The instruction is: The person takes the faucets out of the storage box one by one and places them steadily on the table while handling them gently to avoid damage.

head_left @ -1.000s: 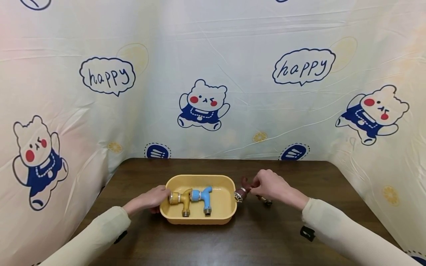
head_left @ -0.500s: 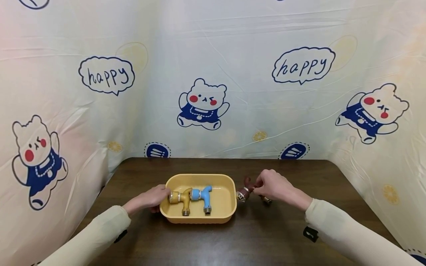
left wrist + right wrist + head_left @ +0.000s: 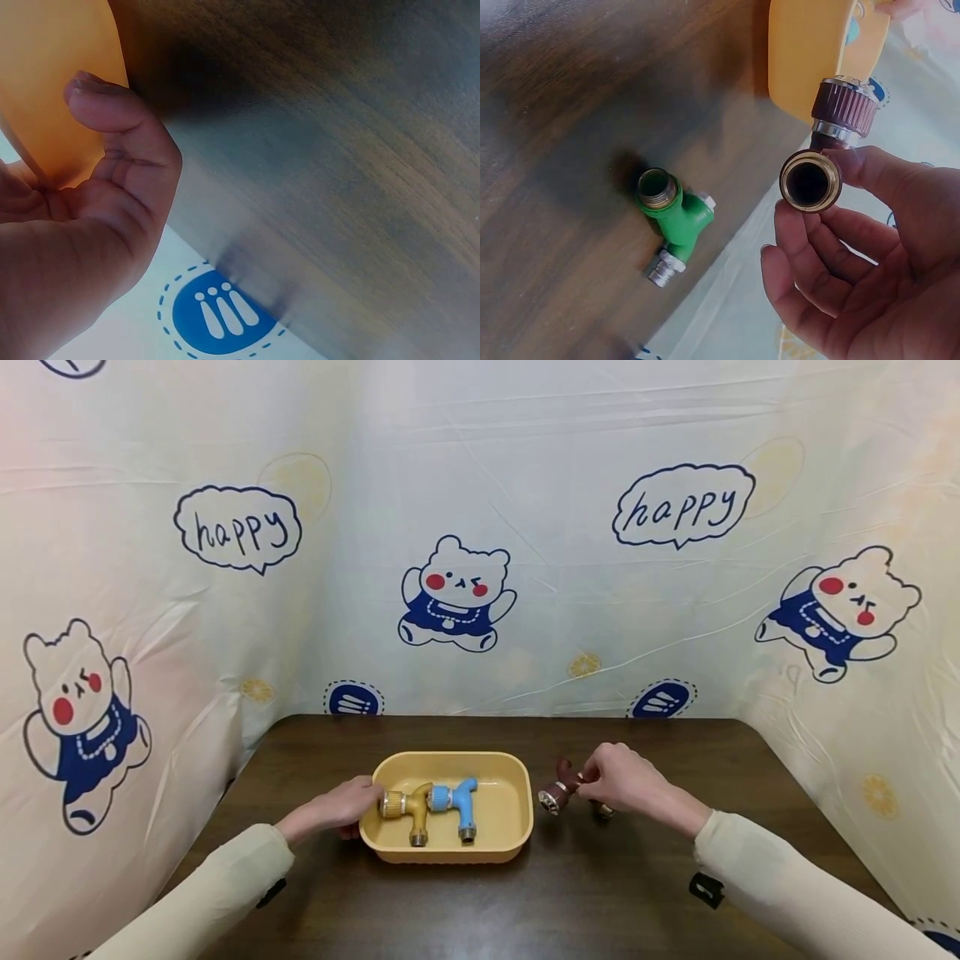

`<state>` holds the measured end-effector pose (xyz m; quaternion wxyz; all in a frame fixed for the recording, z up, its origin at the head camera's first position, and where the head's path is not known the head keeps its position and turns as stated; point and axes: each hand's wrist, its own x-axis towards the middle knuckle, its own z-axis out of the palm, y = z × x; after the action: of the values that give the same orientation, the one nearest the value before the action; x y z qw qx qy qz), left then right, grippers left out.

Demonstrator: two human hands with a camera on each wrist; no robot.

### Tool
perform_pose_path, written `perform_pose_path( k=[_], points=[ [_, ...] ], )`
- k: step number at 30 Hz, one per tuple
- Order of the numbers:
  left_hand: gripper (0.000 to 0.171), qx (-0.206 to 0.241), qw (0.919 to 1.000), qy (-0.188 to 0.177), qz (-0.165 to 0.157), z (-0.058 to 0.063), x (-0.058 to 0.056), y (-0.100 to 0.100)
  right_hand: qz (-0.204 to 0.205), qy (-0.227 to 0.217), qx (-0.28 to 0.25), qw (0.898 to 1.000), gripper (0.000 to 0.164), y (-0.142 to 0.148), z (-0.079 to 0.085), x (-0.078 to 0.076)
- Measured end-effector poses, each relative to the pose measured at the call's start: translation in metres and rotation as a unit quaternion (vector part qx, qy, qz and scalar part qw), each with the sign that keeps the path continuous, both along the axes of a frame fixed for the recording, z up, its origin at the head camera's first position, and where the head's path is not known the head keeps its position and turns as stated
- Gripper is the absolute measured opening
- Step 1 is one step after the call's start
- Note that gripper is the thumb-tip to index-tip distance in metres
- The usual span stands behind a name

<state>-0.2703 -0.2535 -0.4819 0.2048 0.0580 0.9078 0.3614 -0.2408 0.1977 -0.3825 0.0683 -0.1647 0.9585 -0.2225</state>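
Observation:
My left hand (image 3: 347, 804) grips the left end of a yellow plastic basin (image 3: 450, 857), its thumb over the wall in the left wrist view. Inside, a mustard-yellow tap (image 3: 416, 810) and a light blue tap (image 3: 466, 810) lie side by side, knobs to the left. Just right of the basin, my right hand (image 3: 628, 783) pinches a dark reddish-brown tap (image 3: 558, 793) between thumb and fingers, its ribbed knob toward the basin. The right wrist view looks into its round brass opening. A green Y-shaped tap (image 3: 681, 223) with metal ends shows on the table there.
The dark wooden table (image 3: 480, 910) ends at a pale curtain (image 3: 555, 610) printed with bears, which surrounds it at the back and both sides.
My right hand has drawn the reddish-brown tap slightly to the right, away from the basin's right rim. The left hand and the basin stay in place.

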Motion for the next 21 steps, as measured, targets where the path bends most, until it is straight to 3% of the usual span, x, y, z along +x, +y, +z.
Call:
perform_pose_path(
  k=[1,4,6,7,8,11,17,18,21],
  points=[
    [0.022,-0.006,0.9999,0.008,-0.005,0.003,0.003,0.002,-0.001,0.002,0.001,1.000,0.017,0.001,0.000,0.000],
    [0.024,0.012,0.9999,-0.004,-0.004,-0.034,-0.022,-0.016,-0.004,0.002,-0.002,1.000,0.019,0.003,-0.002,0.001],
    [0.027,0.014,0.9998,-0.001,-0.012,-0.048,-0.031,-0.023,-0.001,0.000,-0.005,1.000,0.020,0.005,-0.003,0.001],
    [0.027,0.018,0.9995,-0.003,-0.025,-0.043,-0.028,-0.023,-0.002,-0.003,-0.007,1.000,0.020,0.006,-0.004,0.001],
    [0.029,0.021,0.9995,-0.011,-0.020,-0.048,-0.031,-0.025,-0.004,-0.007,-0.009,1.000,0.019,0.007,-0.005,0.001],
    [0.030,0.018,0.9990,0.001,-0.042,-0.035,-0.022,-0.020,-0.005,-0.012,-0.013,1.000,0.019,0.010,-0.006,0.000],
    [0.030,0.012,0.9997,-0.019,-0.012,-0.044,-0.032,-0.023,-0.002,-0.004,-0.014,1.000,0.020,0.013,-0.004,-0.002],
    [0.030,0.008,0.9998,-0.015,-0.008,-0.039,-0.028,-0.020,-0.003,-0.004,-0.011,1.000,0.021,0.014,-0.004,-0.001],
    [0.027,0.005,0.9998,-0.018,-0.001,-0.011,-0.009,-0.007,-0.003,-0.005,-0.007,1.000,0.019,0.015,-0.006,0.000]
  ],
)
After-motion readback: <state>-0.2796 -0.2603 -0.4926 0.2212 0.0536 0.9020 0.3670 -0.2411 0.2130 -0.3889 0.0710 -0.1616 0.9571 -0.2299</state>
